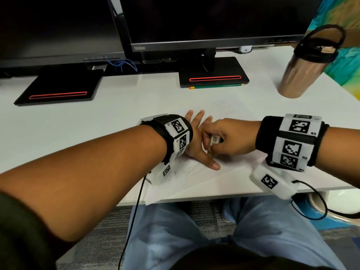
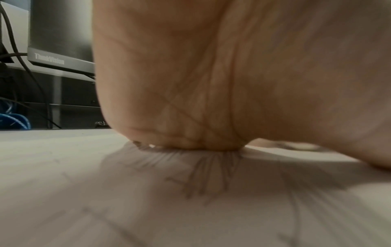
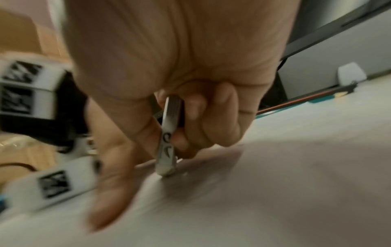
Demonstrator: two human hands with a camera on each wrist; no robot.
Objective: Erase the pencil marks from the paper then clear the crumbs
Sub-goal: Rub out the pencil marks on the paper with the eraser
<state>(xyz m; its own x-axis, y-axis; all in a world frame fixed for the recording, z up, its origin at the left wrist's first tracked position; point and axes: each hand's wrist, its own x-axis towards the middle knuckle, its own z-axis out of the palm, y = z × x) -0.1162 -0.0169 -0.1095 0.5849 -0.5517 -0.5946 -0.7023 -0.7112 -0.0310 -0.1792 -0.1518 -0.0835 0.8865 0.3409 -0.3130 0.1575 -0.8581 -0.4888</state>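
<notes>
A white sheet of paper [image 1: 196, 178] lies at the desk's near edge, with faint pencil scribbles [image 1: 191, 168] by my left wrist. More pencil marks [image 2: 209, 175] show under my left palm. My left hand [image 1: 196, 137] lies flat on the paper with fingers spread, holding it down. My right hand [image 1: 226, 139] pinches a white eraser [image 1: 214, 140] between thumb and fingers, just right of the left hand. The eraser [image 3: 168, 147] stands on end, its lower tip touching the paper [image 3: 253, 200].
Two dark monitors with black bases [image 1: 213, 75] stand at the back. A green pencil [image 1: 216, 86] lies before the right base. A copper tumbler [image 1: 303, 69] with a black lid stands at the right. The desk edge [image 1: 214, 197] is just above my knees.
</notes>
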